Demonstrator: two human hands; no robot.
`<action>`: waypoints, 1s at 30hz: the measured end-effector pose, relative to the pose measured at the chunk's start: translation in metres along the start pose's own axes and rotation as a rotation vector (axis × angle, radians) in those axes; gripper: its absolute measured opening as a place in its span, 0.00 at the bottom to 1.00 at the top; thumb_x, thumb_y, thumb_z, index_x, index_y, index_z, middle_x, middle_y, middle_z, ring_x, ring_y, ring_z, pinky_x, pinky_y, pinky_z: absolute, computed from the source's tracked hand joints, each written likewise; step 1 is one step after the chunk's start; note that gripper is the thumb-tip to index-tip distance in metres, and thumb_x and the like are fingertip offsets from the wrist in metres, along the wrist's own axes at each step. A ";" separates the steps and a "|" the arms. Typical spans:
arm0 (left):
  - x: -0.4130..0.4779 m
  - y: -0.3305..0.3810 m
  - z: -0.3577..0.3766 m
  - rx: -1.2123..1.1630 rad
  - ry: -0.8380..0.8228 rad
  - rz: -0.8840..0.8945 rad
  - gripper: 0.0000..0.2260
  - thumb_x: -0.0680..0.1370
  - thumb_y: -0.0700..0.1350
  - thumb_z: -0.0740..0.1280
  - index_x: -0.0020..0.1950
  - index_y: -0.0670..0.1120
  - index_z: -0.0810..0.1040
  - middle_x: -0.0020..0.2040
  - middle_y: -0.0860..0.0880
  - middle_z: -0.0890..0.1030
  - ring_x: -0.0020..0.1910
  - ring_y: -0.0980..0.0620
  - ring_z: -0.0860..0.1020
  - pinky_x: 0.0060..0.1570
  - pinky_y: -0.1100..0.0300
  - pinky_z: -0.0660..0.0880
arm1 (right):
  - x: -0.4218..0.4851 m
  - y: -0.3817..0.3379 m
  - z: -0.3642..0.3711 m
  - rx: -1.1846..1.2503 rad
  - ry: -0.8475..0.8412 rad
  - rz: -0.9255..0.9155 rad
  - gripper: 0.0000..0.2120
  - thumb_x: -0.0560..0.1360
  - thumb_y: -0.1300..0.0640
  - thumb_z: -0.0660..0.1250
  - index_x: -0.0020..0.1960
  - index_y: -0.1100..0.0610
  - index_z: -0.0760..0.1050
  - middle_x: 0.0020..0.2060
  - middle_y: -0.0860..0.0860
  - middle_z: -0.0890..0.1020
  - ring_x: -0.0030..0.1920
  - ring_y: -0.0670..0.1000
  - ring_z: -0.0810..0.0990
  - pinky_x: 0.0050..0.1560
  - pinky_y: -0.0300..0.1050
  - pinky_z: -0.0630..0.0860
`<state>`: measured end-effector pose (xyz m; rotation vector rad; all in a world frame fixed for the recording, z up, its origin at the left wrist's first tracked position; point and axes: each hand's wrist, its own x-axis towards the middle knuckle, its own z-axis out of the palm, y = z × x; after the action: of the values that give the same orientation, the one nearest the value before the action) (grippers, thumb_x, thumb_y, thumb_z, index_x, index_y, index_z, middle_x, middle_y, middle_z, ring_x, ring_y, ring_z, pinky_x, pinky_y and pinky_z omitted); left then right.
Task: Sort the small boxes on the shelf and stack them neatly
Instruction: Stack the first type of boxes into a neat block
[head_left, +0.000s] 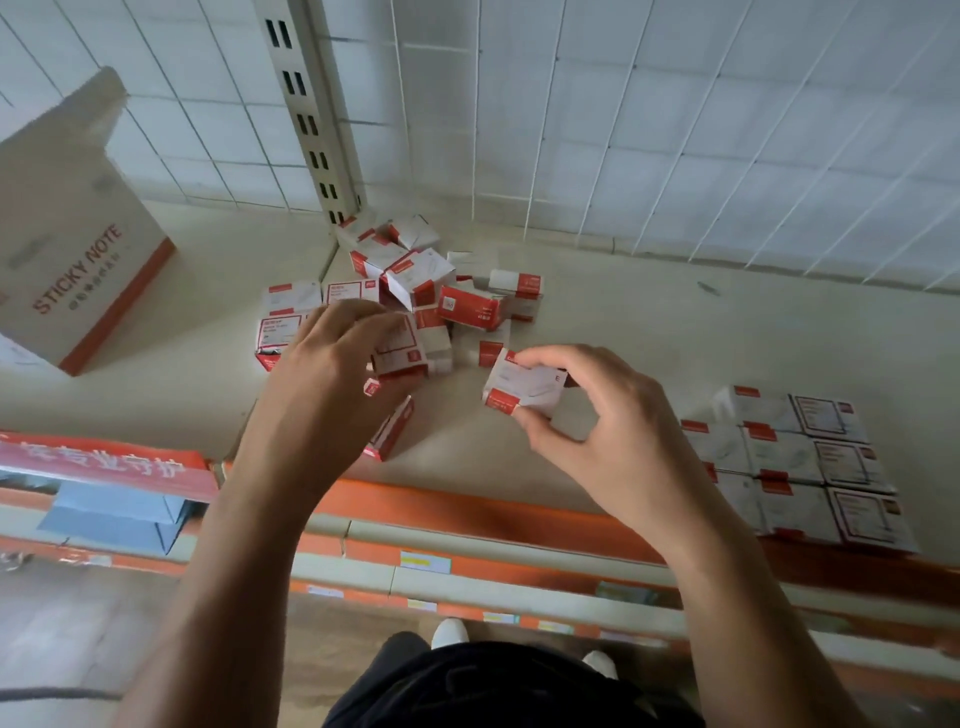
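Observation:
A loose heap of small red-and-white boxes (421, 280) lies on the cream shelf (675, 338) near the slotted upright. My left hand (322, 384) grips one of these boxes (397, 351) at the heap's near edge, and another box (389, 431) shows under its palm. My right hand (597, 415) pinches a single small box (524, 387) between thumb and fingers, just above the shelf and right of the heap. At the right, several boxes form a neat block of rows (800, 462) near the front edge.
A large cardboard carton marked STICKY NOTE (67, 244) stands at the left. A wire grid back panel (675, 130) and a slotted post (311, 114) close the rear. The orange shelf lip (467, 506) runs along the front, with lower shelves beneath.

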<state>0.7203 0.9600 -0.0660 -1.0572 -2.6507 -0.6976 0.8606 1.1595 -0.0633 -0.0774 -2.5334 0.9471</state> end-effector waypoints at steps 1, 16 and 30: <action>-0.001 0.007 -0.003 -0.032 0.020 0.017 0.22 0.70 0.45 0.76 0.62 0.41 0.79 0.59 0.43 0.78 0.55 0.42 0.77 0.51 0.49 0.77 | -0.001 0.002 -0.005 -0.009 0.006 0.003 0.18 0.72 0.61 0.74 0.61 0.55 0.77 0.54 0.47 0.81 0.56 0.45 0.79 0.56 0.41 0.76; 0.011 0.171 0.055 -0.322 -0.142 0.308 0.20 0.70 0.52 0.76 0.59 0.46 0.80 0.56 0.51 0.78 0.50 0.54 0.78 0.47 0.64 0.77 | -0.064 0.069 -0.130 -0.187 0.161 0.205 0.20 0.73 0.58 0.72 0.64 0.56 0.75 0.56 0.49 0.81 0.57 0.46 0.79 0.59 0.35 0.76; 0.007 0.204 0.081 -0.371 -0.282 0.306 0.20 0.71 0.55 0.74 0.60 0.49 0.78 0.59 0.53 0.75 0.53 0.54 0.78 0.47 0.61 0.80 | -0.075 0.096 -0.157 -0.162 0.112 0.215 0.19 0.73 0.59 0.73 0.63 0.55 0.76 0.58 0.48 0.81 0.59 0.43 0.78 0.59 0.28 0.72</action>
<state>0.8548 1.1333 -0.0627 -1.7327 -2.5431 -1.0637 0.9845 1.3140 -0.0476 -0.4472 -2.5281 0.7888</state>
